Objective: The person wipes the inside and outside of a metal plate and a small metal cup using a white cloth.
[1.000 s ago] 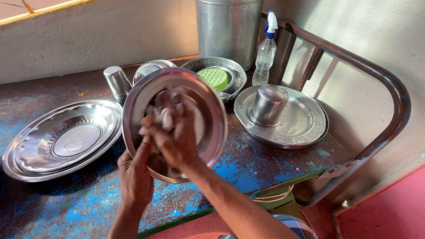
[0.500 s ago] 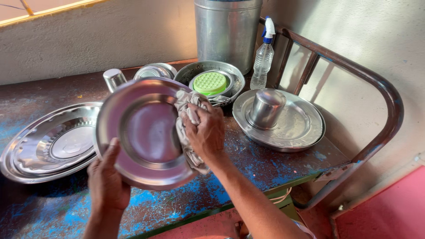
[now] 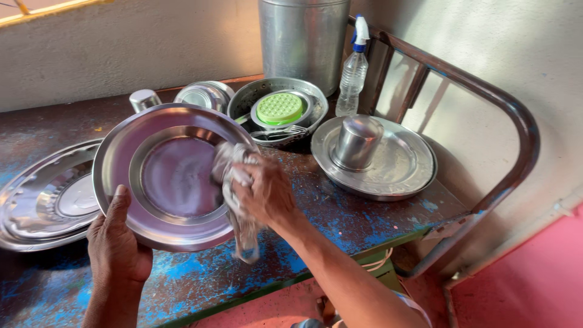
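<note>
A round steel plate (image 3: 176, 176) is tilted above the worn blue-painted tabletop (image 3: 340, 218); a stack of steel plates (image 3: 42, 200) lies left, an upturned steel tumbler (image 3: 357, 143) on a steel plate (image 3: 404, 167) right, and a steel bowl (image 3: 276, 112) far behind.

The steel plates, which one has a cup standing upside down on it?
The plate on the right, beside the spray bottle, carries the upturned steel cup. The held plate and the left plate carry none.

silver steel plate (image 3: 164, 176), whitish-grey cloth (image 3: 234, 182), bright green dotted lid (image 3: 280, 108), clear bottle (image 3: 353, 74) with blue-white sprayer, table (image 3: 340, 212) rusty brown flecked blue.
</note>
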